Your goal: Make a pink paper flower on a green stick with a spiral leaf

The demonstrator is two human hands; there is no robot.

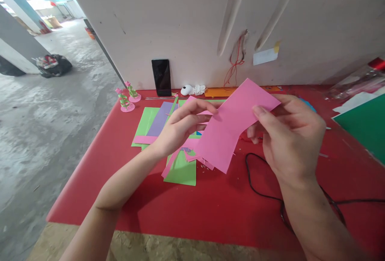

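And here's the pink paper (227,122), up in the air above the desk (90,172), slanting between both hands! The right hand (290,140) has its upper right end pinched, thumb on the front face; the left hand (188,122) has fingertips at its left edge, though whether that grip truly pinches, I cannot tell. Good handling here looks like light pressure: thumb flat, no squeezing, or this thin stuff creases. Keep the two grips level and the sheet just taut, and the lower corner wants watching, hanging loose over the pink scraps (174,162). Now the room: red surface opens out on the left, between the green paper (146,126) and the desk's sloping side, and again along the near edge. Tighter on the right, with the black cord (264,194) looped under that wrist, and two paper flowers (124,102) standing at the far left corner, easily knocked.
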